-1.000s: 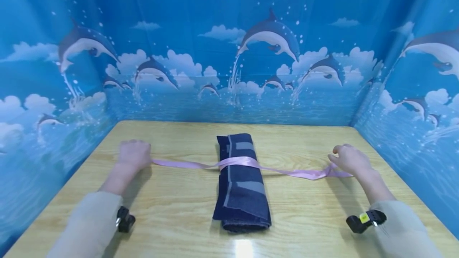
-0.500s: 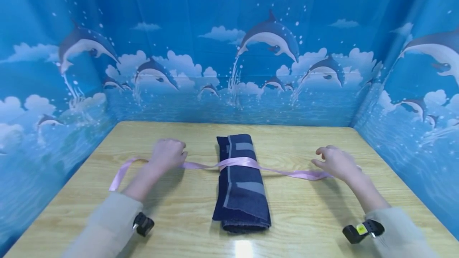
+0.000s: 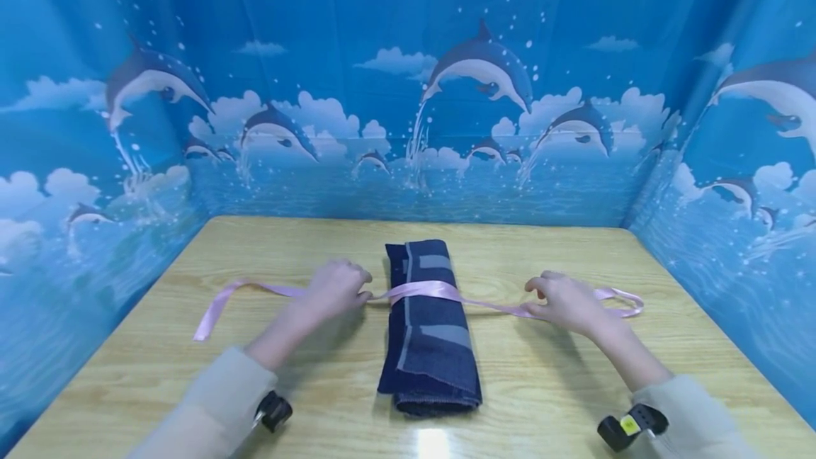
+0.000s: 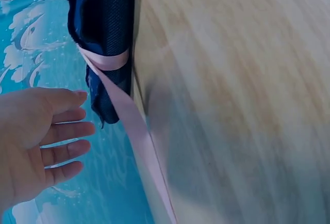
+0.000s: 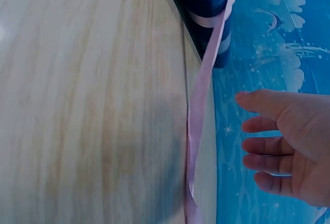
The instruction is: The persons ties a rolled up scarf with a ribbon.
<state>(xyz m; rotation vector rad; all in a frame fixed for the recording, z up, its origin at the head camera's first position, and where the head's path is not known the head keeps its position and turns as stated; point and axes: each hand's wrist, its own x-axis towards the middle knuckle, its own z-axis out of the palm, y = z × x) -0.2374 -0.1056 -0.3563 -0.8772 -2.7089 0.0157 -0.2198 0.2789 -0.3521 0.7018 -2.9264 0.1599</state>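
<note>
A folded bundle of dark blue denim (image 3: 436,356) with lighter patches lies lengthwise in the middle of the table. Round its waist passes a pink satin ribbon (image 3: 426,289), whose two tails run out to the left and right. My left hand (image 3: 334,289) hovers over the left tail, close beside the bundle. In the left wrist view its fingers (image 4: 67,130) are relaxed, with nothing between them. Over the right tail is my right hand (image 3: 564,302), a little farther from the bundle. The right wrist view shows its loosely bent fingers (image 5: 268,145) apart from the ribbon.
The wooden table (image 3: 523,388) carries the bundle. Blue curtains with dolphins (image 3: 357,183) stand along the back and both sides. The ribbon's left end (image 3: 210,321) lies far out on the table, and the right tail loops back (image 3: 627,296) behind the right hand.
Both hands have moved inward toward the bundle, the left one farther. The left hand has let go of the ribbon's left end, which now lies on the table. The bundle has stayed put.
</note>
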